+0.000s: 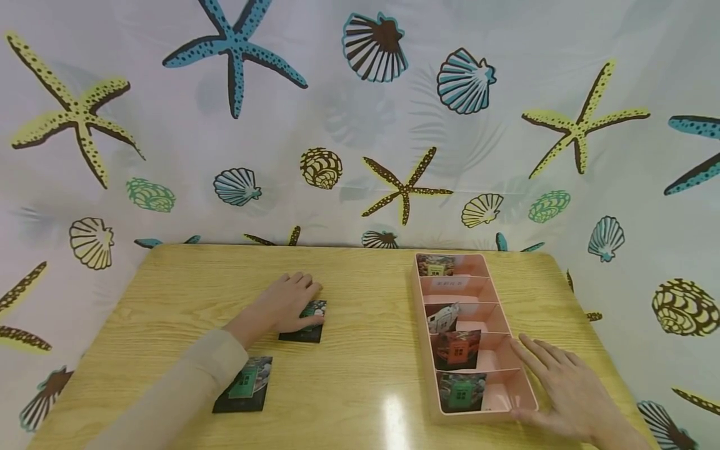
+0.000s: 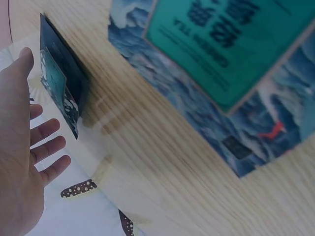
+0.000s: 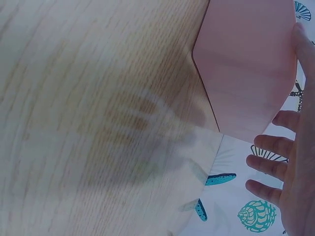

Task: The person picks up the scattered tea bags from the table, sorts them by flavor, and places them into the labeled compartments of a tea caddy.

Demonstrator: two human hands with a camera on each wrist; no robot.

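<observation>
In the head view my left hand (image 1: 288, 304) is over a dark tea packet with a green label (image 1: 304, 331), covering its upper left part. The left wrist view has the fingers spread and loosely bent beside that packet (image 2: 64, 78). A second green-labelled packet (image 1: 247, 382), printed GREEN TEA, lies flat beside my left forearm. My right hand (image 1: 565, 387) is at the near right corner of a pink divided box (image 1: 424, 350). Its thumb is at the front corner, its fingers extended along the right side; the right wrist view shows them loosely bent next to the pink wall.
Inside the box, packets stand in separate compartments: green (image 1: 462, 392), red (image 1: 458, 351), whitish (image 1: 443, 319) and one with a yellow label (image 1: 435, 267). One compartment has a white label strip (image 1: 450, 283). A shell-and-starfish cloth (image 1: 337, 125) hangs behind the wooden table (image 1: 360, 294).
</observation>
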